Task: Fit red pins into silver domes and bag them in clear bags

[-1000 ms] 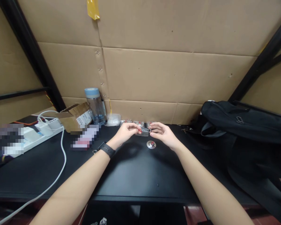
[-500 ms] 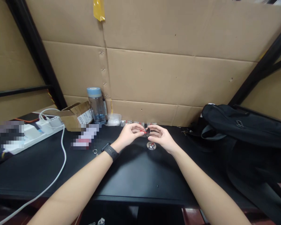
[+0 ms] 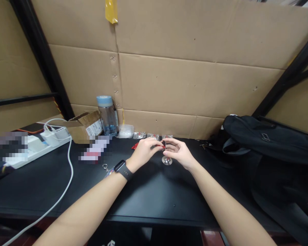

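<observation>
Between my hands a small round metal disc, which looks like a finger cymbal [image 3: 164, 143], is held up edge-on with red cord at its middle. My right hand [image 3: 180, 152] grips the disc by its rim between thumb and fingers. My left hand [image 3: 143, 153], with a dark watch on the wrist, pinches the red cord close against the disc. More red cord [image 3: 135, 146] shows behind the left hand. A second, shiny domed cymbal [image 3: 167, 160] with a red spot lies on the black table [image 3: 149, 191] just below the right hand.
Several clear plastic packets [image 3: 140, 135] line the cardboard wall. At the left stand a blue-lidded bottle [image 3: 107, 116], an open carton [image 3: 79, 128] and a white power strip [image 3: 46, 145] with a cable. A metal clasp [image 3: 105, 166] lies near my left wrist; a black bag [image 3: 259, 140] is right.
My left hand has turned over and lowered, its fingers now closer to the disc. Red cord has come into sight behind it. The right hand keeps its hold; the view shifts slightly.
</observation>
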The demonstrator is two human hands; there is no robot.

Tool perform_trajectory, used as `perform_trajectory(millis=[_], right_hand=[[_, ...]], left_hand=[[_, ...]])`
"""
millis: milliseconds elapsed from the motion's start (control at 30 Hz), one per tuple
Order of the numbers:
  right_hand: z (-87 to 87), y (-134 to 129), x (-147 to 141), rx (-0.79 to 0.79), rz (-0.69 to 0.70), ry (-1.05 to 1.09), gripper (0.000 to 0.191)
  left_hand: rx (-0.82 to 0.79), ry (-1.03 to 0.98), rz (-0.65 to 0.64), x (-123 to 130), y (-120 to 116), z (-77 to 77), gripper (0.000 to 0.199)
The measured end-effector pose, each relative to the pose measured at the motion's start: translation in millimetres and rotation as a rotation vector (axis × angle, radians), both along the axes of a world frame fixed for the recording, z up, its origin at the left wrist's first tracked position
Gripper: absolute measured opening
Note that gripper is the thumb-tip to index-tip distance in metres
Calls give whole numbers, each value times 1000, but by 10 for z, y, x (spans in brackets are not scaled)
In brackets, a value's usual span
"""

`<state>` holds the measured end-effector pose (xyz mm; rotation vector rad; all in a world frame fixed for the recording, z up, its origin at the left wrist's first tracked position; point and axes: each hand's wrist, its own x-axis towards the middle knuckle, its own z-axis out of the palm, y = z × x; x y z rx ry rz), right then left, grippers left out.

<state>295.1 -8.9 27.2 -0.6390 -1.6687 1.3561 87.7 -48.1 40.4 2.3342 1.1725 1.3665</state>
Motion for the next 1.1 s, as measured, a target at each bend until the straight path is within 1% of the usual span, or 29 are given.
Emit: perform_trajectory(millis=[133, 267, 367, 500, 667, 800, 900, 1000, 1100], right_hand=[[13, -20, -15, 32, -18, 11, 58], [0, -33, -45, 56, -5, -1, 57], [-27, -28, -76, 96, -34, -1, 58], [-55, -26, -117, 149, -111, -33, 56], [-66, -35, -142, 204, -132, -40, 56], [-64, -36, -149, 219, -169, -75, 54], [-76, -33, -153, 191, -169, -75, 56], [-96, -38, -160, 65, -131, -31, 59], [-103, -49, -160, -36, -149, -14, 58]], left_hand=[[36, 50, 47, 24, 2, -14, 16], [52, 87, 100, 49, 24, -72, 12], [73, 104, 132, 55, 38, -100, 9], [74, 99, 125, 43, 47, -100, 12], [56, 58, 112, 36, 41, -82, 12], [17, 34, 143, 64, 16, -88, 13], [-29, -2, 163, 83, 12, -116, 13], [-54, 10, 168, 90, 26, -160, 11], [-47, 67, 196, 91, 40, -203, 10]])
